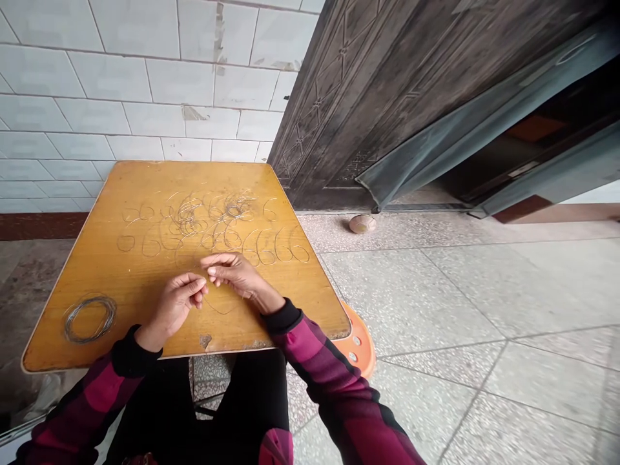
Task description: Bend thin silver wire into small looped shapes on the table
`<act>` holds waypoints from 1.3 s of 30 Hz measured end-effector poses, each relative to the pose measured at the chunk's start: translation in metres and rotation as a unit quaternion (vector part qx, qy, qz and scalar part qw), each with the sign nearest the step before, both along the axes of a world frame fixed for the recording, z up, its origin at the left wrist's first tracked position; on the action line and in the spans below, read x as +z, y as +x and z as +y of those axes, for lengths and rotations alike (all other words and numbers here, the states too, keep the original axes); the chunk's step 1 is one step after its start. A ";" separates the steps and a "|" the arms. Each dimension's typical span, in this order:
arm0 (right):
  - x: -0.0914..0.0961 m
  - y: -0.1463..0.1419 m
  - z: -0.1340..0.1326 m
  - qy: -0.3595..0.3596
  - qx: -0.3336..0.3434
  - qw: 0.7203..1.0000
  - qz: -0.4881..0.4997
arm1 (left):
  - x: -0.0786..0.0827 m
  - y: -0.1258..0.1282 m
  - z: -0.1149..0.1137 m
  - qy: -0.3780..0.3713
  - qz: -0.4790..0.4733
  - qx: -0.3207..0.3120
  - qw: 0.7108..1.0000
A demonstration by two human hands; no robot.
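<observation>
Left hand (pixel 180 301): closed at the tips, thumb pressed over the forefinger on a thin wire (pixel 221 313), the other fingers curled under; knuckles pointed up and toward the right hand.
Right hand (pixel 233 275): turned inward, forefinger and thumb reaching left, close together; I could not tell whether they gripped the wire too.
Gap: the two sets of fingertips nearly met, just above the counter (pixel 121 278).
Wire: it ran from the left fingertips in a shallow curve below the right hand, over the near part of the counter.
Forearms: both slanted in over the near edge from either side, the plaid sleeves (pixel 317 355) ending in black cuffs, wrists bare.
Bent wires (pixel 235 210): spread in rows beyond the hands, many looped at one end, some heaped in tangles.
Coil (pixel 90 318): a round bundle of wire lay flat near the left corner, beside the left hand.
Stool (pixel 363 339): orange, partly under the right corner.
Farther off: the white tiled wall (pixel 145 77) stood behind, a dark carved door (pixel 334 97) to the right, and a roundish object (pixel 362 223) sat on the floor (pixel 436 310).
</observation>
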State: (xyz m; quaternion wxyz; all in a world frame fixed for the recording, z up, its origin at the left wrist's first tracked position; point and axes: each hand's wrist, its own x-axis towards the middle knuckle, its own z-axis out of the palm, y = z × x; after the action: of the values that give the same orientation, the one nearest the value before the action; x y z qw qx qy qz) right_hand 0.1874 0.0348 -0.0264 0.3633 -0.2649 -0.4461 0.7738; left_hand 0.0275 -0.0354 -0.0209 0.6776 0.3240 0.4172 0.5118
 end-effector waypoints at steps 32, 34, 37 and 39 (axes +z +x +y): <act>0.003 0.002 -0.014 0.045 -0.055 0.997 0.030 | 0.008 -0.024 0.011 0.046 -0.033 0.183 0.981; 0.000 -0.005 -0.018 0.038 -0.062 0.997 0.020 | 0.007 -0.023 0.010 0.047 -0.032 0.168 0.984; -0.004 -0.010 -0.019 0.009 -0.081 0.996 0.026 | 0.005 -0.021 0.010 0.043 -0.046 0.145 0.987; -0.005 -0.010 -0.018 -0.004 -0.091 0.995 0.039 | 0.003 -0.018 0.009 0.037 -0.059 0.131 0.989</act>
State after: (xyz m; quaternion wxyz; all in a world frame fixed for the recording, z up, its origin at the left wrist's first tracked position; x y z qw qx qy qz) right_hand 0.1770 0.0169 -0.0314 0.4479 -0.2755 -0.4024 0.7493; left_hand 0.0091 -0.0259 -0.0177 0.6152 0.2607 0.3964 0.6296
